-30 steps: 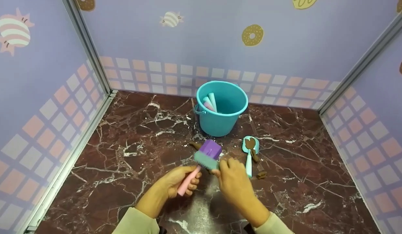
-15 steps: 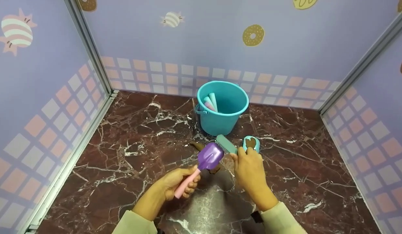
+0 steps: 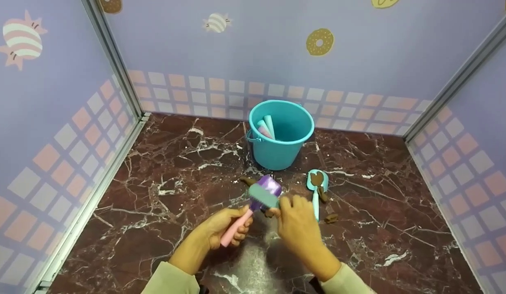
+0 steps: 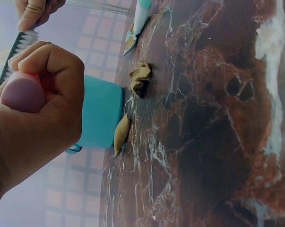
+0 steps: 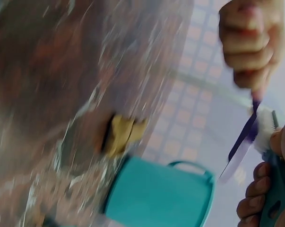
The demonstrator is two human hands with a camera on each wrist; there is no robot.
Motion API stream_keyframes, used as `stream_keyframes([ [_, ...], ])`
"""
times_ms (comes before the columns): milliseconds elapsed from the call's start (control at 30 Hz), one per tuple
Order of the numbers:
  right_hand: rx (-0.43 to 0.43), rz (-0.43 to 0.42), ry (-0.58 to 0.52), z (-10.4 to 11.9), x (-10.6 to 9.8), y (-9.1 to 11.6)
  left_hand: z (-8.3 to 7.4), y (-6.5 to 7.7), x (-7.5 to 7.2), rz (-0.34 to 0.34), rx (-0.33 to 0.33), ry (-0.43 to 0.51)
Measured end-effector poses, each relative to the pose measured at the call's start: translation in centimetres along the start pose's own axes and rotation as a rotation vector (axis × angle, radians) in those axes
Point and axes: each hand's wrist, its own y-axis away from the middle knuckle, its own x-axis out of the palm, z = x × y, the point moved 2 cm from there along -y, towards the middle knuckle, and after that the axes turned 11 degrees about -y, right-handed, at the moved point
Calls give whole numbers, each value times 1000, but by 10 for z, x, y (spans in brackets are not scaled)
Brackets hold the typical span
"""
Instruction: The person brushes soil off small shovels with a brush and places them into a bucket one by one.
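My left hand [image 3: 222, 228] grips the pink handle of a small toy shovel with a purple blade [image 3: 273, 184], held above the dark marbled surface. In my right hand [image 3: 300, 224] is a green brush [image 3: 263, 196] with white bristles. The brush lies across the shovel's blade and covers part of it in the head view. The right wrist view shows the bristles [image 5: 264, 130] at the purple blade. A brown lump [image 4: 141, 78] lies on the surface below the hands, and a longer brown piece [image 4: 122, 135] lies near the bucket.
A turquoise bucket [image 3: 277, 157] stands behind the hands, with several pastel handles [image 3: 267, 126] inside. Right of it lies a turquoise shovel [image 3: 316, 204] with brown pieces on and beside its scoop. Another brown piece [image 3: 331, 218] lies nearby. Patterned walls [image 3: 220, 49] enclose the surface.
The brush swung right, off the blade's edge, half a second ago and is now back left across the blade. The left hand and shovel stay nearly in place.
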Motion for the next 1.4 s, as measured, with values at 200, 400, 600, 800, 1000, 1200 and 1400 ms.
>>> stream_keyframes([
  [200,113,-63,76,-35,1,-10,4,0,-1,1,3,4],
  [400,106,-66,-18,-20,-5,-9,3,0,-1,1,5,-2],
  [600,-42,-17,-24,15,-4,1,2,-3,2,15,-11,3],
  [800,-66,-8,26,16,-3,3,2,-4,5,11,16,53],
  [1000,97,19,-45,-17,-7,-7,3,-2,3,8,36,42],
  [1200,221,-88,-11,-53,-14,-15,0,1,0,-3,65,50],
  [1400,205,-111,-29,-57,-17,-15,-6,1,-1,3,73,54],
])
